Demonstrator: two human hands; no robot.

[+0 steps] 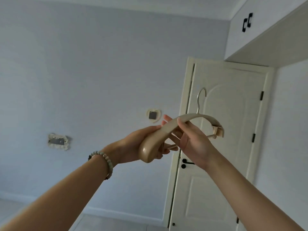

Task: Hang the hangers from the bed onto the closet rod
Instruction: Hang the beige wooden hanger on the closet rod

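A beige wide-shouldered hanger point(160, 132) with a silver hook point(200, 99) is held up in front of me, its hook pointing upward. My left hand point(138, 147) grips the hanger's near rounded end from the left. My right hand point(190, 142) holds the middle of the hanger's arch, thumb on top and fingers under it. The hanger's far end point(217, 129) sticks out to the right over the door. Neither the bed nor the closet rod is in view.
A cream door point(221, 147) with a black handle point(186, 163) stands closed behind the hanger. An overhead cabinet point(266, 35) with black handles juts out at the top right. The pale wall point(83, 72) carries two framed switch plates.
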